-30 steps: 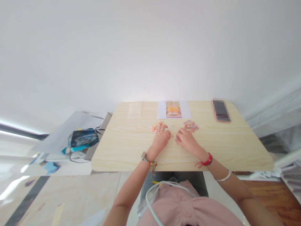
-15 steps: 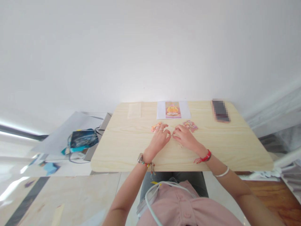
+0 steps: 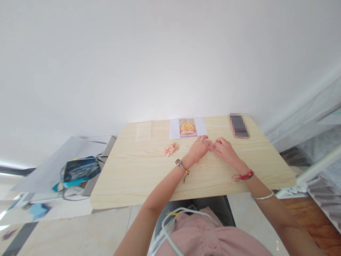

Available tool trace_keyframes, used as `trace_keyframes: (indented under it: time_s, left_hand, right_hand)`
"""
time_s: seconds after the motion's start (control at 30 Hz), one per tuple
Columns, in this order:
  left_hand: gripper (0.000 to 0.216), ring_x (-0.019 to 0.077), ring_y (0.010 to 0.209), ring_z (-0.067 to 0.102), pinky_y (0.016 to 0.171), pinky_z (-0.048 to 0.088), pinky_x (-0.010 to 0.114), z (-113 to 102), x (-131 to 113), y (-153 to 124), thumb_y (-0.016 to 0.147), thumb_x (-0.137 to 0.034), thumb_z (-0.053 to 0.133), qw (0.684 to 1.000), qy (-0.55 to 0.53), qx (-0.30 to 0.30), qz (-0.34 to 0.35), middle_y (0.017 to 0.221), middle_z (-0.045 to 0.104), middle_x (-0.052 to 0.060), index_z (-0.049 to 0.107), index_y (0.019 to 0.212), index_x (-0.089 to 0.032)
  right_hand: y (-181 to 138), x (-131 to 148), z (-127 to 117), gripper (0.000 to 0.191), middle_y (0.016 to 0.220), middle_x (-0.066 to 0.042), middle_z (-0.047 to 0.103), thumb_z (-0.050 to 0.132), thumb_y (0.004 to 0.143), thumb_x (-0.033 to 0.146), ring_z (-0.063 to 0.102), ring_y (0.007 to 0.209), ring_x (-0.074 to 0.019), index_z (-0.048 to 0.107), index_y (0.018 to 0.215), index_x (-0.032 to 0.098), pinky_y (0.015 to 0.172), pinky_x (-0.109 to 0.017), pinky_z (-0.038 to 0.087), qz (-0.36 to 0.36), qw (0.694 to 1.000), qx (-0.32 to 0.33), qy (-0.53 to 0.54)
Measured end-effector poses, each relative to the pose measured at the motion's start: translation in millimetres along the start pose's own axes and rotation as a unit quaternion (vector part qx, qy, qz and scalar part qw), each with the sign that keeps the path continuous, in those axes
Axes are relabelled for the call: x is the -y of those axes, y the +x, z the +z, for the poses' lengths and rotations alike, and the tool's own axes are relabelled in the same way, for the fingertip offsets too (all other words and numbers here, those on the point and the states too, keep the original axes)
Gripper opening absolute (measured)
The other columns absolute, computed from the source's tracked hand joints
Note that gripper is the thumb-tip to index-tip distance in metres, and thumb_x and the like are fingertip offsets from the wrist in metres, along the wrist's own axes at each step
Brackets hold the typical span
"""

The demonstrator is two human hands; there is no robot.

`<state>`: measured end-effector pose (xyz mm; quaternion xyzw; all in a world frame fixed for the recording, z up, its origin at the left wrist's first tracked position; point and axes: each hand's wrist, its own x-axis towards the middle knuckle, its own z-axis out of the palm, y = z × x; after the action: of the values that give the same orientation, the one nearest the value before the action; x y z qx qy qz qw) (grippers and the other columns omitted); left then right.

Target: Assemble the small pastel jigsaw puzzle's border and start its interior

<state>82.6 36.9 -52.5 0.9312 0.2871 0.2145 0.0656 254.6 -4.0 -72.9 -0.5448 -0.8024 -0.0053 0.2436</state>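
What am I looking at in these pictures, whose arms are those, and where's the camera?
There is no machine here: these are a person's bare hands. Every picture comes from one camera worn on that person's head, looking forward and down. The left hand and right hand meet at small pinkish pieces; whether any is held is too small to tell. On the wooden table also lie an orange pile of pieces, a printed sheet, a phone and a pale, flat rectangle.
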Motion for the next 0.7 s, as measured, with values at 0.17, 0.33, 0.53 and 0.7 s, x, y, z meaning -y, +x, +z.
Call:
trace_keyframes:
  time_s: [0.17, 0.33, 0.53, 0.7]
  left_hand:
    - [0.028, 0.0257, 0.111, 0.042, 0.092, 0.04, 0.039, -8, 4, -17, 0.076, -0.009, 0.052, 0.999, 0.006, -0.006, -0.04, 0.115, 0.044, 0.016, 0.051, 0.104, -0.011]
    - [0.021, 0.0257, 0.109, 0.043, 0.09, 0.042, 0.044, -30, 20, -68, 0.073, -0.013, 0.057, 0.995, 0.008, 0.024, -0.1, 0.115, 0.042, 0.012, 0.055, 0.094, -0.015]
    - [0.017, 0.0235, 0.105, 0.045, 0.09, 0.041, 0.046, -40, 15, -90, 0.074, -0.013, 0.057, 0.994, -0.019, 0.024, -0.109, 0.111, 0.044, 0.01, 0.057, 0.09, -0.017]
    - [0.012, 0.0235, 0.106, 0.044, 0.09, 0.042, 0.042, -29, -5, -74, 0.077, -0.018, 0.055, 0.994, -0.027, 0.023, -0.105, 0.11, 0.045, 0.01, 0.06, 0.088, -0.017]
  right_hand:
    - [2, -1, 3, 0.018, 0.083, -0.007, 0.053, 0.05, 0.082, 0.032, 0.051, 0.079, -0.019, 0.061, 0.082, 0.018, 0.069, -0.032, 0.038, 0.017, 1.0, -0.005, -0.02]
    - [-4, 17, -2, 0.017, 0.087, -0.008, 0.053, 0.049, 0.083, 0.031, 0.051, 0.083, -0.0198, 0.061, 0.085, 0.018, 0.074, -0.034, 0.037, 0.027, 0.999, -0.02, -0.006]
    - [-16, 46, -7, 0.013, 0.094, -0.009, 0.054, 0.051, 0.08, 0.023, 0.05, 0.091, -0.0213, 0.061, 0.087, 0.018, 0.079, -0.036, 0.038, -0.016, 0.998, 0.047, 0.036]
    - [-14, 46, -6, 0.015, 0.091, -0.008, 0.053, 0.051, 0.079, 0.019, 0.051, 0.086, -0.0198, 0.06, 0.091, 0.017, 0.076, -0.034, 0.041, -0.029, 0.994, 0.095, 0.052]
